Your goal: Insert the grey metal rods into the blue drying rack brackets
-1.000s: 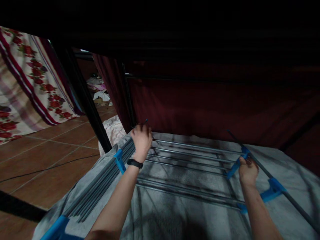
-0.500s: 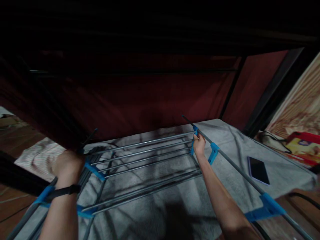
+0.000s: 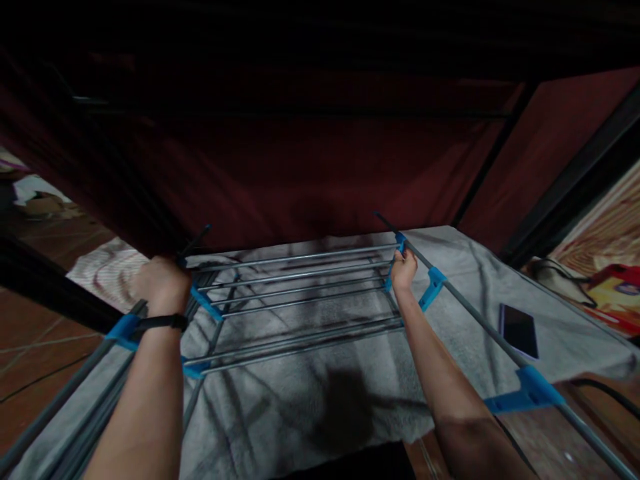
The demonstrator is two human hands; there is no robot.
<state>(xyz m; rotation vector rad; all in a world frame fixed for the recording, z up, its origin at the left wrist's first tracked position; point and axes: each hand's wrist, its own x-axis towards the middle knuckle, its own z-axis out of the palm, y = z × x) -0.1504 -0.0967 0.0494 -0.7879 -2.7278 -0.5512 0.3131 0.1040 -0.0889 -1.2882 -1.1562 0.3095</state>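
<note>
A shoe rack [image 3: 295, 272] of grey metal tubes and blue plastic brackets lies on a grey blanket [image 3: 300, 393]. My left hand [image 3: 163, 285], a dark band at its wrist, is closed round the left side of the rack near its far end, and its fingertips are hidden. On the opposite side, my right hand [image 3: 404, 268] has its fingers wrapped round a blue bracket [image 3: 400, 243], where the crossbars meet the right-hand pole [image 3: 483, 321]. Closer to me on that pole sits another blue bracket [image 3: 533, 393]. More grey tubes [image 3: 103, 413] lie by my left forearm.
A phone [image 3: 520, 331] lies on the blanket right of the rack. Behind stands a dark frame with a red fabric back [image 3: 310, 180]. At far right are a red and yellow package [image 3: 620, 293] and a black cable [image 3: 610, 393]. Tiled floor [image 3: 30, 333] shows at left.
The view has tilted and shifted, so rack and hands appear higher, with my left hand further right. Both hands keep their holds on the rack.
</note>
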